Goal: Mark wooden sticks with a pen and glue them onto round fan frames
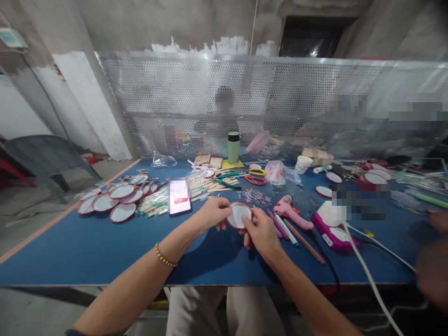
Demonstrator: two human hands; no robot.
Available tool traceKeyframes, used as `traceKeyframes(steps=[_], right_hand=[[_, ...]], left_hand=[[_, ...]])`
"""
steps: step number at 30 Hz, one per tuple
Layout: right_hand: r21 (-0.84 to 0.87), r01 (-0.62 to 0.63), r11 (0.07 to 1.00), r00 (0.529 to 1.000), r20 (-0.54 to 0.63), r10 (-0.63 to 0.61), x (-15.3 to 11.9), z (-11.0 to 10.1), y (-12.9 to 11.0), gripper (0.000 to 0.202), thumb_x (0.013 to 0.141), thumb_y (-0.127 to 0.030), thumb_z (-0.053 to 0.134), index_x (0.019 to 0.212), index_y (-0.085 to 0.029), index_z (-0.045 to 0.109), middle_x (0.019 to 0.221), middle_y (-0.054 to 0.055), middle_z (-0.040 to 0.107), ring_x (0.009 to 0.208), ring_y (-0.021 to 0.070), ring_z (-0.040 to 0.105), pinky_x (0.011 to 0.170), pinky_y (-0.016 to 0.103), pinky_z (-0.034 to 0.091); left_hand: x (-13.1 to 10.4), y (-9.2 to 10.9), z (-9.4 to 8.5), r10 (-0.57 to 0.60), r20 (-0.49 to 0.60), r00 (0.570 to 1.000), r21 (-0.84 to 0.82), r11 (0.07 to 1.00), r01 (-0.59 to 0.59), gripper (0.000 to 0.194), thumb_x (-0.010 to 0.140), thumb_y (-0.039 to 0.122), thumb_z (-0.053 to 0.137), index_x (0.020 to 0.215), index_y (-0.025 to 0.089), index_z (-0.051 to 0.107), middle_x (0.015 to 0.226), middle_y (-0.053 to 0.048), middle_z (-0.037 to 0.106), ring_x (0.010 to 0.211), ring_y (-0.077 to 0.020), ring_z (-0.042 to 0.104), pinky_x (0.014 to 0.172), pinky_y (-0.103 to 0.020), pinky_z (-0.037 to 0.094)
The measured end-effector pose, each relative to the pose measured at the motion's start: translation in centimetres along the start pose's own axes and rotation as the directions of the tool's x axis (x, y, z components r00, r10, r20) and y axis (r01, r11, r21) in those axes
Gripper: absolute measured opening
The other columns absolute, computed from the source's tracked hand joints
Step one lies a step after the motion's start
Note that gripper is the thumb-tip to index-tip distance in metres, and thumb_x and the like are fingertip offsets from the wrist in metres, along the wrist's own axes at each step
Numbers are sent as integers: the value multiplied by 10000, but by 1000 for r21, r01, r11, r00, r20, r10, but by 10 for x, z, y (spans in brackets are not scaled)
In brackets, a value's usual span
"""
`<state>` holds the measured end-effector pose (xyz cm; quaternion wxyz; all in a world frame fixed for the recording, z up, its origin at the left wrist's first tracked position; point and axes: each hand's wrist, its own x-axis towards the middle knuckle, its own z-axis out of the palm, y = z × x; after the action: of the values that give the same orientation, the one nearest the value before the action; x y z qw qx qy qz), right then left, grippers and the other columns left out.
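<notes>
A small round white disc with a red rim (239, 214) is held up over the near part of the blue table. My left hand (214, 214) pinches its left edge, and a beaded bracelet circles that wrist. On the other side my right hand (261, 229) grips the disc, thumb on its white face and fingers beneath. Just beyond the hands lies a scatter of small coloured bits (255, 197). A pink glue gun (292, 212) and several pens (280, 226) rest right of my right hand. Left of my left hand is a phone (179, 198).
Several similar red-rimmed discs (122, 212) are piled at the left, beside a bundle of wooden sticks (154, 203). Pliers (229, 183), scissors (255, 179) and a green flask (233, 148) stand farther back. A purple power strip (334, 235) with cables lies at right, near another person's arm (434, 270).
</notes>
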<state>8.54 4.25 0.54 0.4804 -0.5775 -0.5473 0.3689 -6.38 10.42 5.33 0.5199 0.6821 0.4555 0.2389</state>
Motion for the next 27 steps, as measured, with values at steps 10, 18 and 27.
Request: traceKeyframes(steps=[10,18,27], right_hand=[[-821,57,568,939,-149,-310,66,-63,-32,267,949,-257,477,1066,-196,709,1014,92,765,949,234,705,808,319,495],[-936,141,324,986,103,-132,105,-34,-5,245,956,-335,612,1130,-168,656,1179,75,668,1054,211,649,930,434,524],[-933,63,355,987,5,-161,105,-43,-3,219,944,-238,535,1002,-208,744,1130,99,714,1022,203,674,814,270,474]], left_hand=[[17,-10,-15,18,-183,983,110,994,2,216,789,37,486,613,151,536,403,52,507,336,-69,477,361,-134,335],[20,-18,-5,18,-165,986,129,992,3,209,782,42,504,608,143,560,390,37,510,354,-92,510,384,-154,389],[21,-25,-5,93,-159,983,211,976,-59,144,765,64,523,728,135,643,434,41,531,375,-103,521,394,-167,390]])
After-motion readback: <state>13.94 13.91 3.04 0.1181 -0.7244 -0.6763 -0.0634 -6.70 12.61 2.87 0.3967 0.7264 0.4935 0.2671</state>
